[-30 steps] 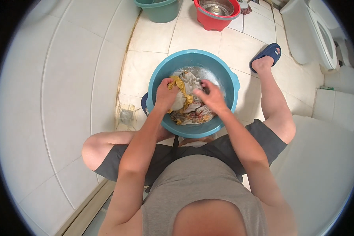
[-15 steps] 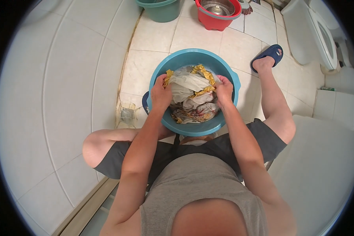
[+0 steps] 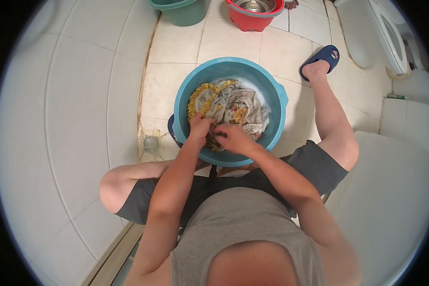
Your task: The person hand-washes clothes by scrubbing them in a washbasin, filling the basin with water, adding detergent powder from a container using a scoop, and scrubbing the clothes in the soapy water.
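A wet, pale cloth (image 3: 238, 106) with a floral print and gathered yellow trim lies bunched in a round blue basin (image 3: 277, 125) between my legs. My left hand (image 3: 200, 127) is closed on the cloth at the near left, just below the yellow frill. Beside it, my right hand (image 3: 234, 138) reaches in from the right, its fingers curled and pinching a fold of the cloth; they are slightly blurred. The two hands are close together at the near side of the basin. Whitish, sudsy water shows along the far right inside wall.
A green tub (image 3: 183, 14) and a red bucket (image 3: 253, 16) with a metal spinner basket stand at the far side. My foot in a navy slipper (image 3: 321, 61) rests on the tiles to the right. A toilet (image 3: 367, 38) is at far right, a tiled wall (image 3: 81, 105) at left.
My hands have come from opposite sides of the cloth to close together at the near left. The raised cloth is down, turned, showing its floral print and the suds beside it.
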`<control>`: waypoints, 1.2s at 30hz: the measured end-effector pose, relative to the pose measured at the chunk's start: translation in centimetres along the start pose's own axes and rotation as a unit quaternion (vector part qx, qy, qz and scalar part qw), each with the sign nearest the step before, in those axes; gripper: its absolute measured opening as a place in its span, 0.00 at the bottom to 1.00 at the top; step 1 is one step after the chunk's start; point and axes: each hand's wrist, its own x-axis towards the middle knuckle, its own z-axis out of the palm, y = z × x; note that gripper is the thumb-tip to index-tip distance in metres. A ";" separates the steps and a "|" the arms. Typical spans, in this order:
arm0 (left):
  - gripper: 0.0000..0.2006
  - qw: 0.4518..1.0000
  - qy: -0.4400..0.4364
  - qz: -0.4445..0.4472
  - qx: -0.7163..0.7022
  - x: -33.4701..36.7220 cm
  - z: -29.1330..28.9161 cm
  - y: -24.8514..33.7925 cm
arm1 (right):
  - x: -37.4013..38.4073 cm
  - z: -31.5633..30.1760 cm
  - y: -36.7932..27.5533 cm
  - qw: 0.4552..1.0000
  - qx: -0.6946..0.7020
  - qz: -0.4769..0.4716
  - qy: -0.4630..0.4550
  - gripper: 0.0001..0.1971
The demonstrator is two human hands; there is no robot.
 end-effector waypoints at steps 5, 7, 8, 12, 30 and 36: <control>0.22 0.989 0.032 0.032 -0.138 0.6 0.8 1.1 | 2.7 -3.9 2.7 0.974 -0.009 0.077 0.213 0.13; 0.22 0.975 0.031 0.028 -0.218 0.1 1.1 2.8 | 4.3 -6.0 4.2 0.967 -0.064 0.078 0.235 0.16; 0.23 0.967 0.007 0.020 -0.253 -0.3 1.4 3.8 | 4.9 -6.8 5.1 0.956 -0.120 0.081 0.254 0.19; 0.27 0.937 -0.035 -0.023 -0.346 -0.3 -0.8 4.6 | 6.3 -6.5 8.2 0.960 -0.118 0.200 0.155 0.28; 0.19 0.980 -0.008 -0.008 -0.198 1.4 1.0 2.9 | 1.8 -12.3 0.4 0.949 -0.175 0.248 0.087 0.15; 0.26 0.968 0.159 0.137 0.141 1.5 0.4 1.0 | 6.1 -8.9 4.6 0.960 -0.191 0.154 0.139 0.25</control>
